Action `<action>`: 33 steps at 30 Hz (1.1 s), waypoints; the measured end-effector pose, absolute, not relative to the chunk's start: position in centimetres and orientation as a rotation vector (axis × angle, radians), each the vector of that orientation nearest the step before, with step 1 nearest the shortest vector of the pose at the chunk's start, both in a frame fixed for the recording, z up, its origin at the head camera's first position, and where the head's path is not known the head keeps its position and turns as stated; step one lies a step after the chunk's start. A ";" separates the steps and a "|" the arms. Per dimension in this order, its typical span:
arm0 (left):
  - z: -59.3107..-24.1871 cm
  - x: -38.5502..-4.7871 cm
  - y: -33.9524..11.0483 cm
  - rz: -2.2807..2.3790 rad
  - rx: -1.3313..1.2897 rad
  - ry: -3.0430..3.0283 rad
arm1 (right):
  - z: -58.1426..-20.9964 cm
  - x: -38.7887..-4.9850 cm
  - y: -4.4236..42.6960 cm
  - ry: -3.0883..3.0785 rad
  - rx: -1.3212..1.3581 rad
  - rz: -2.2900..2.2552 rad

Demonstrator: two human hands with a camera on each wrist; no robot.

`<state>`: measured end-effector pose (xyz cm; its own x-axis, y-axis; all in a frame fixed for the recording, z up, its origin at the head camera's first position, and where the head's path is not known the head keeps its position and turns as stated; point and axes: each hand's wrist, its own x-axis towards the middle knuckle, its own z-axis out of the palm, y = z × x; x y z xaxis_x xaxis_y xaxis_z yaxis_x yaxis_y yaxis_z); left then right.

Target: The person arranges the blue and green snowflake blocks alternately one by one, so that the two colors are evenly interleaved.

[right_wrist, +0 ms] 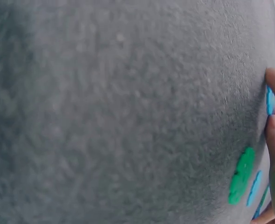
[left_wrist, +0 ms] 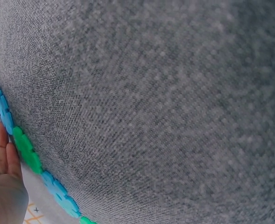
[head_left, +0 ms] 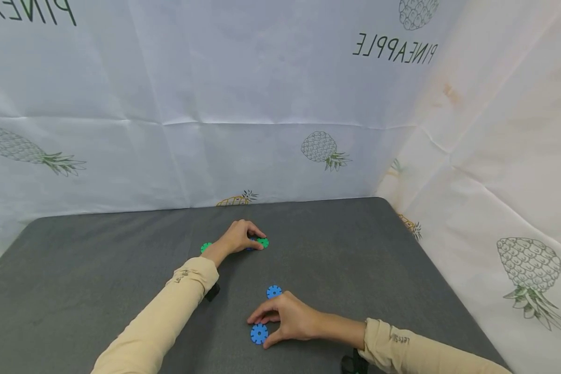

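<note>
My left hand (head_left: 236, 237) is at the far middle of the table, its thumb and index finger pinching a green notched disc (head_left: 263, 242). A blue disc (head_left: 251, 247) shows partly beneath those fingers. In the left wrist view, a row of alternating blue discs (left_wrist: 60, 193) and green discs (left_wrist: 28, 150) runs along beside the left hand (left_wrist: 4, 186). Nearer, my right hand (head_left: 296, 318) holds a blue notched disc (head_left: 259, 334) by its edges between thumb and fingers, at table level. Just behind that hand lies another blue disc (head_left: 274, 292).
Another green disc (head_left: 205, 247) shows left of my left wrist. The right wrist view has a loose green disc (right_wrist: 241, 176), hidden from the head view. The grey table (head_left: 336, 249) meets a pineapple-print curtain (head_left: 243, 93) at its back and right.
</note>
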<state>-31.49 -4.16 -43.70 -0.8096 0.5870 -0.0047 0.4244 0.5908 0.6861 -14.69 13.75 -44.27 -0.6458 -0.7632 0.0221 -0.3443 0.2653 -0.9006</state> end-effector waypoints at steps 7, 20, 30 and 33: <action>-43.8 -31.3 -4.2 1.022 0.828 2.602 | -44.4 -14.8 13.9 2.175 -1.048 -1.271; -43.7 -31.3 -4.2 1.015 0.816 2.603 | -44.9 -14.7 13.9 2.269 -1.204 -1.232; -43.8 -31.4 -4.2 1.022 0.817 2.604 | -44.7 -14.8 14.3 1.992 -0.993 -1.510; -43.8 -31.5 -4.2 1.019 0.817 2.605 | -44.7 -14.9 14.4 2.020 -0.968 -1.477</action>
<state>-31.47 -4.19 -43.85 -0.8191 0.5736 -0.0077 0.4162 0.6034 0.6803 -14.87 14.40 -44.74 -0.6500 -0.7587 0.0435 -0.2716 0.1785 -0.9457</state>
